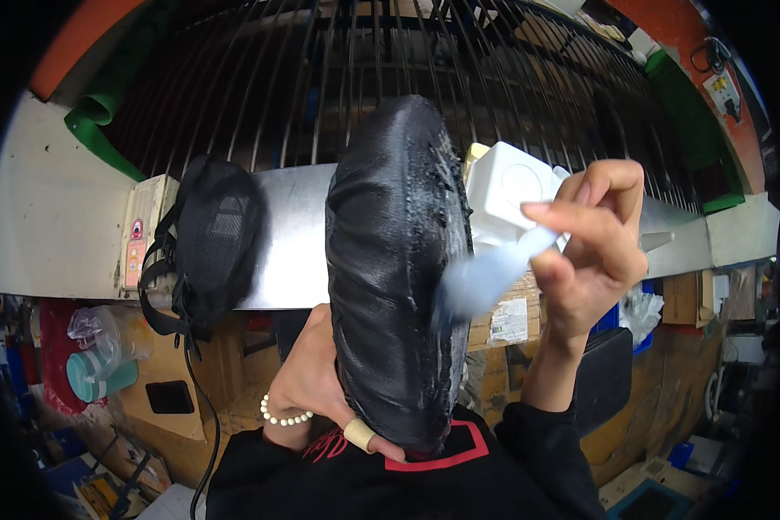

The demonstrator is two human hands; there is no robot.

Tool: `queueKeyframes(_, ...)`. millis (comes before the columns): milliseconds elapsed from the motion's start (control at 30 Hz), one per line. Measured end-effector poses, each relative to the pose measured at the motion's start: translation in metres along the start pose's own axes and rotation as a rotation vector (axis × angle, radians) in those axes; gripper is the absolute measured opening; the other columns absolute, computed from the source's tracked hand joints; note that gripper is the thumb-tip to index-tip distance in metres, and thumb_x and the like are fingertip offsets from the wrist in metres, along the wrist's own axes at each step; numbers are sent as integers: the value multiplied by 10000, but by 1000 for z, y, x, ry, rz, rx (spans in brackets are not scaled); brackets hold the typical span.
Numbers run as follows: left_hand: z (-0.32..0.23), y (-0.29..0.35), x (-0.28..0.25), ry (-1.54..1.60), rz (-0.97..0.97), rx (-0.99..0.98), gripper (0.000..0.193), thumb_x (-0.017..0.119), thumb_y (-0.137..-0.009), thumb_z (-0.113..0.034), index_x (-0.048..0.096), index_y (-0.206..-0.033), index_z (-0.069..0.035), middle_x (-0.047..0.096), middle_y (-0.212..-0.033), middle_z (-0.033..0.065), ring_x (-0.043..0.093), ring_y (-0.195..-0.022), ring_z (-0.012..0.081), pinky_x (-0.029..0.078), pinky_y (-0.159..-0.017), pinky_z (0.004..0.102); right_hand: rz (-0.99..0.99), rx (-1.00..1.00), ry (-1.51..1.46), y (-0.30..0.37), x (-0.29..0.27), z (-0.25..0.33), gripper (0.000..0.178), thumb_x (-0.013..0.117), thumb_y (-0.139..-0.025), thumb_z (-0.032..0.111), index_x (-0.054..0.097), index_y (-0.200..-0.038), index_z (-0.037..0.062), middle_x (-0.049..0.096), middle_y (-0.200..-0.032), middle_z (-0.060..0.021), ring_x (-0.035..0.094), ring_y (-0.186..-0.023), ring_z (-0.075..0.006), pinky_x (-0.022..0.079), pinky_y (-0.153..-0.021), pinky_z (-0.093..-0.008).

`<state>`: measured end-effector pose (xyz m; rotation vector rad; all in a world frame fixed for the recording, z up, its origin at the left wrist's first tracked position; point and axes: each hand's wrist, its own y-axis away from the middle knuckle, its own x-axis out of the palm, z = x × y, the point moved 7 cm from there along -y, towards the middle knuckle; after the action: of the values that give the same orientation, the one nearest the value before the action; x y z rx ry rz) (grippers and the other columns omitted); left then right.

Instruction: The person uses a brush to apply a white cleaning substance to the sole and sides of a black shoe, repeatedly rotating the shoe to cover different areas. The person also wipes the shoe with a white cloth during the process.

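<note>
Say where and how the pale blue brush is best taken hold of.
Probably pinch the pale blue brush by its narrow handle end, coming from the right, as the right hand does: the brush's wider, blurred head points left toward the black cushion.

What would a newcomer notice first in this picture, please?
Probably the large, wrinkled black piece in the middle, held by the left hand at its lower left. Next would come the right hand, beside its rough right edge, holding a blurred pale tool. Beyond the tool, a white boxy object also stands out.
</note>
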<state>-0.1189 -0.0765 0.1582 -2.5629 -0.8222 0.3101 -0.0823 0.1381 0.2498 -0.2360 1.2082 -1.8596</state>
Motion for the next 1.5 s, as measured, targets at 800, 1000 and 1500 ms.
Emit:
queueKeyframes(800,18,14,4,414,-224,-100,1307,1091,-354,-227,431,-1445,59,650,-1277,121,639,-1142,203,488,-1018,368,168,-154,-96,12,8,2,548,888,-667,596,814,-916,113,420,-1022,-52,516,-830,-182,409,-714,-279)
queueKeyframes(1000,13,15,0,403,-95,39,1287,1088,-382,-209,425,-1452,59,664,-1250,115,645,-1119,202,507,-983,363,192,-189,-86,14,9,1,553,891,-648,609,815,-908,127,413,-1016,-47,516,-827,-184,406,-702,-284)
queueKeyframes(1500,16,26,-1,715,-374,-109,1251,1042,-512,-377,371,-1469,69,619,-1309,160,655,-1139,256,567,-951,397,233,-112,-208,19,11,1,501,997,-472,355,850,-906,152,437,-951,-7,483,-822,-140,370,-646,-255)
